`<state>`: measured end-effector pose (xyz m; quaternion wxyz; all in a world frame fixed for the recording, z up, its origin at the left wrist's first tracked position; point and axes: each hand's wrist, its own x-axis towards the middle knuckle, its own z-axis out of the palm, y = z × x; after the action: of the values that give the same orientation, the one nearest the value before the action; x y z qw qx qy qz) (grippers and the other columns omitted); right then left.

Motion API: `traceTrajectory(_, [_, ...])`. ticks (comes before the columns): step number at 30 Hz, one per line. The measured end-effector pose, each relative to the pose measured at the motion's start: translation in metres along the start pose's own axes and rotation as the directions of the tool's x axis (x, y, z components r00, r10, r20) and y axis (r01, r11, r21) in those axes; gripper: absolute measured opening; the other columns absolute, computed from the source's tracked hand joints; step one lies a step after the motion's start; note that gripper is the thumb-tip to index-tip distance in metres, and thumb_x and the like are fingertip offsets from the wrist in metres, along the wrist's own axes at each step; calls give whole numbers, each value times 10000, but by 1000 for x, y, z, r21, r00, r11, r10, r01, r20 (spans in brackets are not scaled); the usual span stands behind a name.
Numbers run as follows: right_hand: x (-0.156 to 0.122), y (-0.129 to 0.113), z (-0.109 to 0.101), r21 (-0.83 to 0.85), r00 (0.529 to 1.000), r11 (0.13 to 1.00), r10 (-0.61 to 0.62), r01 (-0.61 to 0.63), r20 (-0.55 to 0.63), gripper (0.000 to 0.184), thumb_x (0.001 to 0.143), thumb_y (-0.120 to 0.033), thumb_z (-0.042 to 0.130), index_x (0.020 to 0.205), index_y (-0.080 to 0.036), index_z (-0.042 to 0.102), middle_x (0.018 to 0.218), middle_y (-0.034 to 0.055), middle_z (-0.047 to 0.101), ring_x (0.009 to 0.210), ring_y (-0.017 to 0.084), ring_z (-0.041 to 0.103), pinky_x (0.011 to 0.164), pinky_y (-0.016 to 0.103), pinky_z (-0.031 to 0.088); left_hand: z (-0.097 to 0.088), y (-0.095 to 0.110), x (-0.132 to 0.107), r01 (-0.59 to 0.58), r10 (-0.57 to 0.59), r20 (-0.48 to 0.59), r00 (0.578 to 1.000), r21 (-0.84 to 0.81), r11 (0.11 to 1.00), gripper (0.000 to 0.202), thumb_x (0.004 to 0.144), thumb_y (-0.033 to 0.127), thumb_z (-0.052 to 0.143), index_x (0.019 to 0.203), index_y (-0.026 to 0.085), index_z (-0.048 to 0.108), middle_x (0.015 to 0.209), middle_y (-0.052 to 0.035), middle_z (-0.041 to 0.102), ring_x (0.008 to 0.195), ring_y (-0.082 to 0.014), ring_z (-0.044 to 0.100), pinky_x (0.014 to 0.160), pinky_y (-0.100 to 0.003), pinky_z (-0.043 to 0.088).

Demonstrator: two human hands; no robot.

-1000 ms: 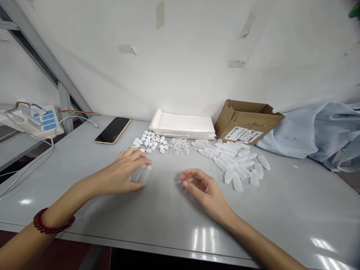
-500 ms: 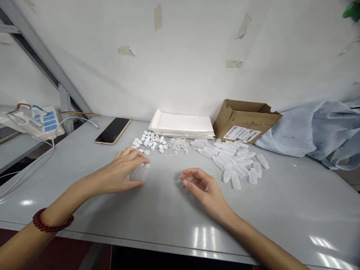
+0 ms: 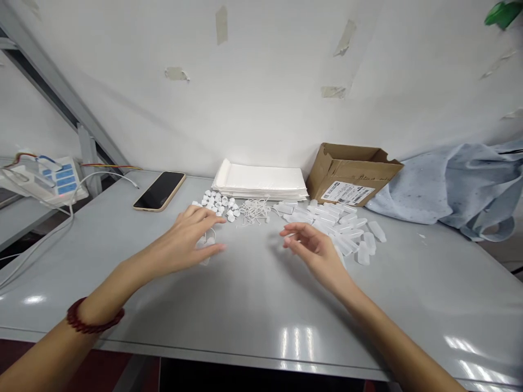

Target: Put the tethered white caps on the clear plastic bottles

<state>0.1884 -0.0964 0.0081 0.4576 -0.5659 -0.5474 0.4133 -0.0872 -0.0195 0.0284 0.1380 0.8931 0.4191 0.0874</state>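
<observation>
Left hand (image 3: 183,239): over a translucent bottle (image 3: 207,246), grip unclear
Right hand (image 3: 316,253): fingers apart, beside loose bottles (image 3: 341,228)
Cardboard box (image 3: 349,173): upper right, shipping label (image 3: 347,193) unreadable

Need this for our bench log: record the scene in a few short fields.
Left hand: cupped over a translucent bottle; grasp unclear
Right hand: open, holding nothing, near the bottle pile
Parts beyond left hand: white caps, white loops
Left wrist: red bead bracelet
Rest: padded envelopes, cardboard box, phone, blue cloth, all on or by the gray table
</observation>
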Motion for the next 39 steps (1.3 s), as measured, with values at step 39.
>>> traceTrajectory(39, [33,36,-16,-866,931,416,-340,278,135,97,891,-128,485,947,-171,550,942,126,649,920,256,561,770,371,424,36,63,41,38,-181,-195,964,-574,818,141,822,309,547,885,210,625,859,-15,643,848,-186,585,695,-289,472])
